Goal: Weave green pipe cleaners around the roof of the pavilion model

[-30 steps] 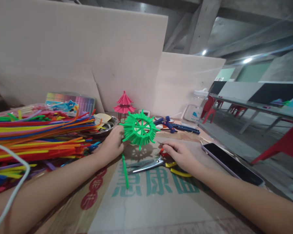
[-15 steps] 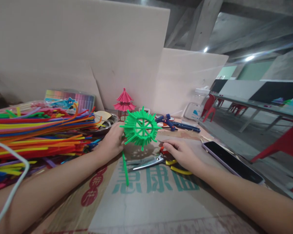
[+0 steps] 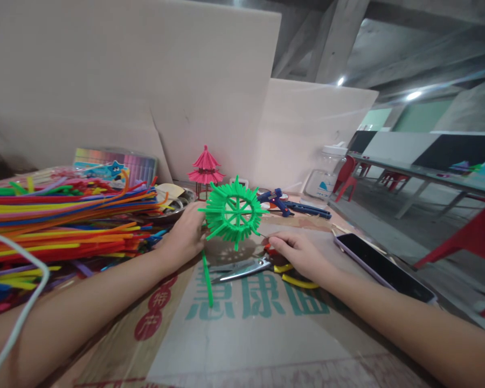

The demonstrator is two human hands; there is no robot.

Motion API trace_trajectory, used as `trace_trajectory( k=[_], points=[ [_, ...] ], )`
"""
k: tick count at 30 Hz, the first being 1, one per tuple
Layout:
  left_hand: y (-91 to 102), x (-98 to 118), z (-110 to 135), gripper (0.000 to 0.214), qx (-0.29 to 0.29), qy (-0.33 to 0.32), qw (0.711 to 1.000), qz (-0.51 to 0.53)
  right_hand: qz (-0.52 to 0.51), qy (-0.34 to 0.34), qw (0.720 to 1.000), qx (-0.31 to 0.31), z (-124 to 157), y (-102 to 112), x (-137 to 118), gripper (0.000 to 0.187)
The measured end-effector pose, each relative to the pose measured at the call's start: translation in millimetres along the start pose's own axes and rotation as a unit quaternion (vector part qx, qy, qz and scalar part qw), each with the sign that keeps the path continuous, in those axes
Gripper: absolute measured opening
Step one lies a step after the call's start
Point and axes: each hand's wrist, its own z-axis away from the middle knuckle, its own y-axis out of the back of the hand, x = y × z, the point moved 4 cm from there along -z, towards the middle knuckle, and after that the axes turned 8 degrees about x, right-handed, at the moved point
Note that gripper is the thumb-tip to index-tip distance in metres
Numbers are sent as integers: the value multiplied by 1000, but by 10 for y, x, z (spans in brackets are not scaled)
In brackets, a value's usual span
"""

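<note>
A round green pipe-cleaner piece (image 3: 215,213) with a spoked centre and a fringe of short ends is held up above the table. My left hand (image 3: 188,233) is closed on its left edge. My right hand (image 3: 294,249) is closed in a pinch at the lower right, a thin pointed tip poking from its fingers towards the fringe; the rest of that thin tool is hidden. Scissors (image 3: 244,269) with yellow handles lie beneath the right hand, partly covered by it. A loose green pipe cleaner (image 3: 207,280) is below the left hand.
Bundles of coloured pipe cleaners (image 3: 64,215) lie left, with a marker case (image 3: 117,166) behind. At the back are a pink pagoda model (image 3: 206,167), a blue glue gun (image 3: 281,202) and a clear bottle (image 3: 321,175). A phone (image 3: 383,267) lies right; a white cable (image 3: 40,291) hangs near my left arm.
Almost nothing differs. Both hands and the green piece keep their places, with only a very slight shift of the view.
</note>
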Motion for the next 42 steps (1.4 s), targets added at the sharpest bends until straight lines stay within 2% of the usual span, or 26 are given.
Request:
trace_trajectory(
  k=[10,15,20,25,32,37,42],
  points=[
    [9,31,-7,42,3,-17,1000,7,-9,-2,1000,0,-5,-3,-5,32],
    [16,29,-1,36,1,-10,1000,17,-11,-5,1000,5,-13,5,17,32],
    [20,33,-2,28,7,-20,1000,10,-107,-79,991,1,6,-20,58,42],
    [42,51,-20,28,31,-27,999,14,-170,-99,980,-9,13,-54,53,46],
    [-30,-50,-26,27,-13,-4,1000,8,-156,-84,984,-25,13,-72,71,42],
    [-26,-36,-24,25,-11,-4,1000,4,-168,-99,981,-25,20,-79,73,42],
    [1,3,-21,26,14,-18,1000,7,-177,-111,978,-23,23,-77,57,43]
  ],
)
